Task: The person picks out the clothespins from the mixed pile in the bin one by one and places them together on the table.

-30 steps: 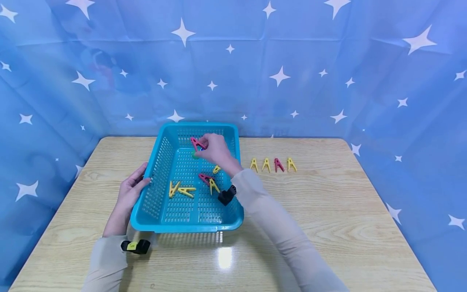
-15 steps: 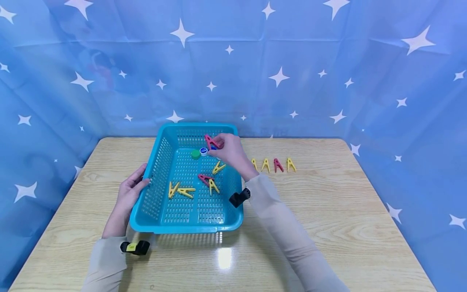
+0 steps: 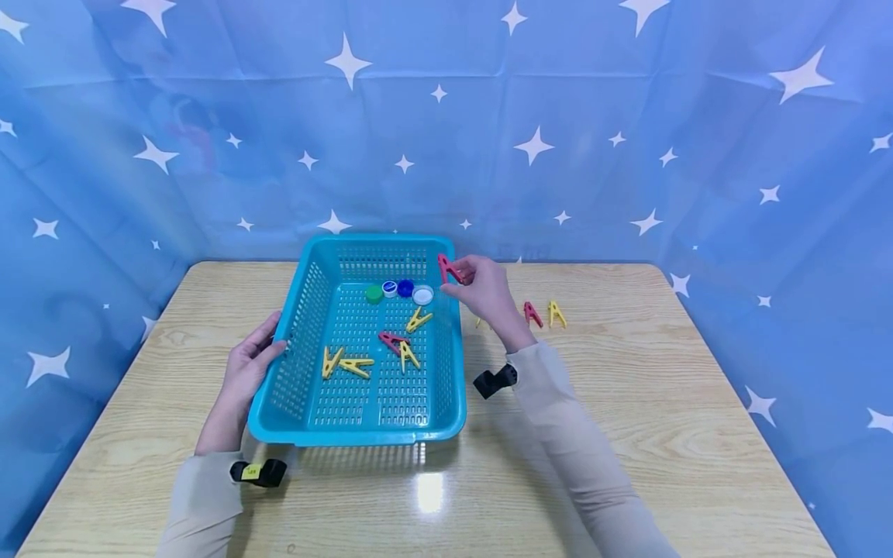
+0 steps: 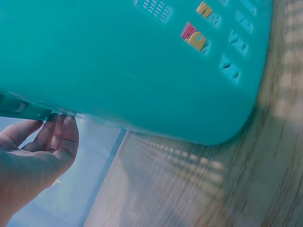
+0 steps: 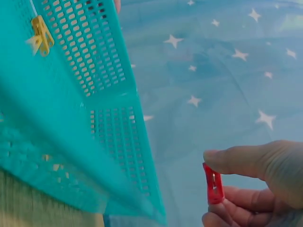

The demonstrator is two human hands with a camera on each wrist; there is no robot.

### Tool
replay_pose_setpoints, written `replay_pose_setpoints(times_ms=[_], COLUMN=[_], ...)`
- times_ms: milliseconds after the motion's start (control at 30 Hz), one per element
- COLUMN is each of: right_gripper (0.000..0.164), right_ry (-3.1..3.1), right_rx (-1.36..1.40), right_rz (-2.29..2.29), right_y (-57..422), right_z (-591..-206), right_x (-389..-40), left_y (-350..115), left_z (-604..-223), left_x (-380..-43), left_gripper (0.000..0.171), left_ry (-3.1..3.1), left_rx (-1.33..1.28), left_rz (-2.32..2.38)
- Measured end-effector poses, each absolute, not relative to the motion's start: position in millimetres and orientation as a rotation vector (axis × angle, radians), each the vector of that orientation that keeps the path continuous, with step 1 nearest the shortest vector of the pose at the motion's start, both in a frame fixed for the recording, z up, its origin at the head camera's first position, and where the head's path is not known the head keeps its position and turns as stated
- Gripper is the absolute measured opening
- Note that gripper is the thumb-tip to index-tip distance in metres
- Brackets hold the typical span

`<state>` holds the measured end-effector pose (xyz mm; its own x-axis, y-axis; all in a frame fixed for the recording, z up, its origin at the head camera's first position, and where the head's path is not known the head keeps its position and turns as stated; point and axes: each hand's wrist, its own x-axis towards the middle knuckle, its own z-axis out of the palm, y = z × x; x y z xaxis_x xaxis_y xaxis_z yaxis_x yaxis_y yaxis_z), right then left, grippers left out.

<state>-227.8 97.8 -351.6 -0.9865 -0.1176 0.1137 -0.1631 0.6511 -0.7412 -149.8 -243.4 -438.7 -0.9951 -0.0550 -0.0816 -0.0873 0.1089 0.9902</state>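
My right hand [image 3: 483, 291] pinches a red clothespin [image 3: 448, 270] between thumb and fingers, over the right rim of a teal basket [image 3: 300, 436]. In the right wrist view the same red clothespin [image 5: 214, 185] shows edge-on, apart from the basket wall. My left hand [image 3: 253, 358] grips the basket's left rim, thumb on top; the left wrist view shows its fingers [image 4: 69, 135] curled at that rim. Inside the basket lie several yellow clothespins [image 3: 356, 366], a red clothespin [image 3: 392, 342], and a row of bottle caps: green [image 3: 374, 294], white-and-blue [image 3: 389, 289], dark blue [image 3: 405, 288] and white [image 3: 422, 295].
To the right of the basket on the wooden table [image 3: 628, 403] stand a red clothespin [image 3: 532, 314] and a yellow clothespin [image 3: 556, 314] in a row; my right hand mostly covers others there. A blue curtain [image 3: 432, 178] with white stars hangs behind the table.
My right hand has carried the red clothespin rightward from over the middle of the basket to its right rim, uncovering the caps and a yellow clothespin. The left hand stays put.
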Motion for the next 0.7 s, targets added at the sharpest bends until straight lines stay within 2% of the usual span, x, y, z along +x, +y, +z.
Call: replay_pose_setpoints(times_ms=[700], right_gripper=[0.035], right_ry=[-2.851], right_rx=[0.075], right_rz=[1.18], right_y=[143], right_z=[-404], right_x=[-218], left_y=[-243], left_z=[-439], left_x=[-149], left_gripper=[0.055], left_ry=[2.281], left_rx=[-0.148], left_rz=[2.115])
